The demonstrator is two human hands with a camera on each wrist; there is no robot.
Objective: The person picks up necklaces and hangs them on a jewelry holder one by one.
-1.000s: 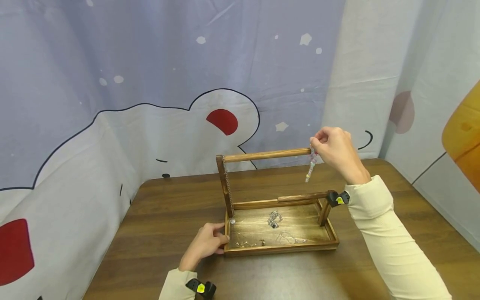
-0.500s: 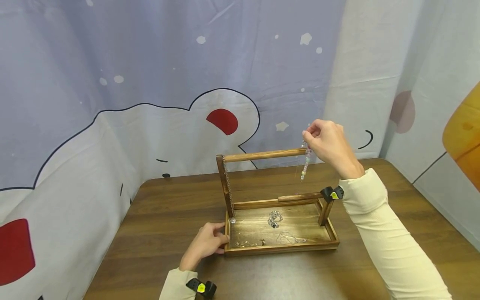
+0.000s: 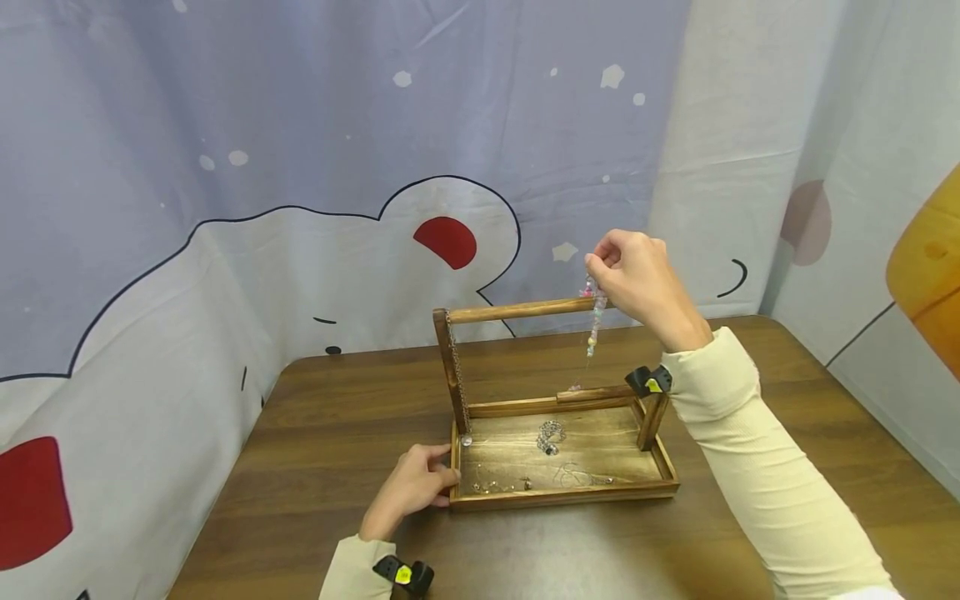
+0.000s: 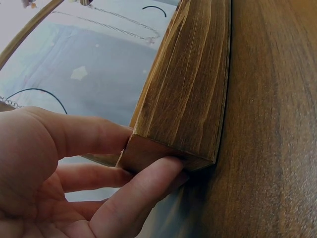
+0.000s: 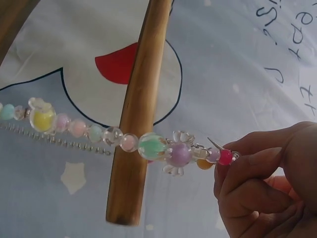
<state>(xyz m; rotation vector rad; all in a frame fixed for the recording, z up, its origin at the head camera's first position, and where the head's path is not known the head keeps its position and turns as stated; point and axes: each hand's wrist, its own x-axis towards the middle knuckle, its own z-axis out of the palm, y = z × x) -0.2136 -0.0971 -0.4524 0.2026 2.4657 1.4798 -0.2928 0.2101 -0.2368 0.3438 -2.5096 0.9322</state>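
My right hand (image 3: pixel 633 271) pinches the upper end of a beaded necklace (image 3: pixel 595 329) just above the upper bar (image 3: pixel 525 310) of a wooden jewellery stand. In the right wrist view, pastel and clear beads (image 5: pixel 151 146) cross in front of the bar. A thin silver chain (image 5: pixel 59 140) passes behind it. The lower end hangs toward the shorter bar (image 3: pixel 600 394). With my left hand (image 3: pixel 412 483) I grip the left end of the stand's tray (image 3: pixel 562 500); in the left wrist view, fingers and thumb hold its wooden corner (image 4: pixel 168 148).
Inside the tray lie a silver chain bracelet (image 3: pixel 550 437), a fine chain (image 3: pixel 577 477) and small gold pieces (image 3: pixel 491 488). Another chain (image 3: pixel 456 367) hangs along the left post (image 3: pixel 448 358). The brown table (image 3: pixel 337 417) backs onto a printed curtain (image 3: pixel 300 275).
My right hand has moved left and slightly up, carrying the necklace along the upper bar from its right end. The left hand stays on the tray.
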